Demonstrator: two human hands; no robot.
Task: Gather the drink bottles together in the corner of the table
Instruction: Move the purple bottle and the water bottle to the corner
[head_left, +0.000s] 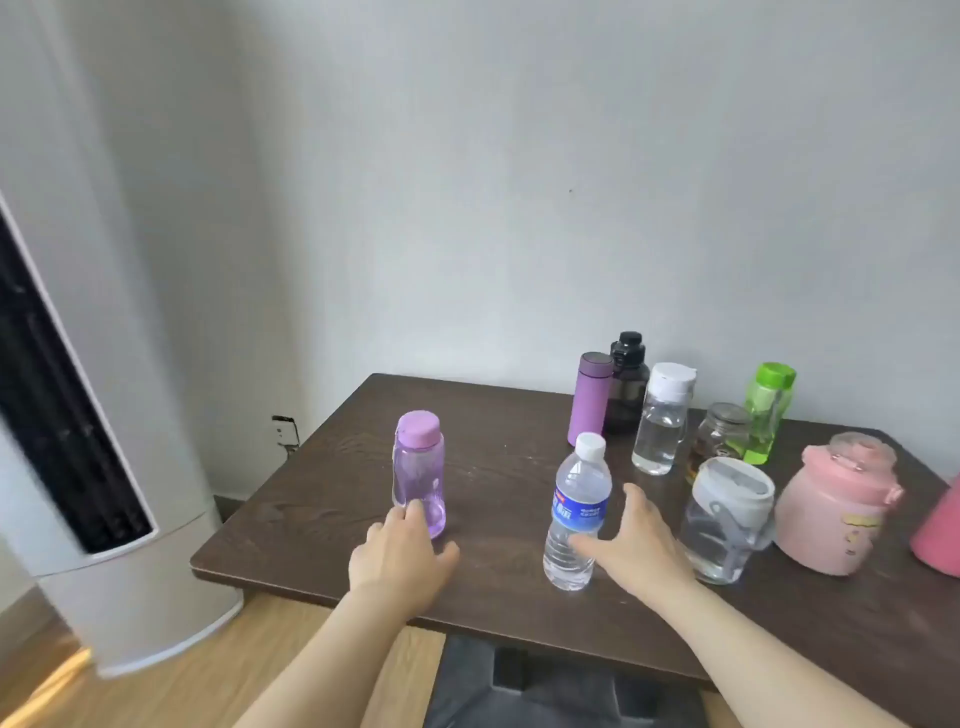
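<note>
Dark matt wood-grain table (322, 499), clear glossy plastic water bottle (574, 519), matt purple flask (591, 397).

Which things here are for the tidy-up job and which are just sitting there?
For the job: purple bottle, water bottle, left hand, right hand, table, and the bottles grouped at the right, like the green bottle and pink jug.

Just there: white tower fan, wall socket.

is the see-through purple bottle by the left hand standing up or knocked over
Upright. The see-through purple bottle stands on its base on the table, purple cap on top, with the left hand touching its lower part.
</note>
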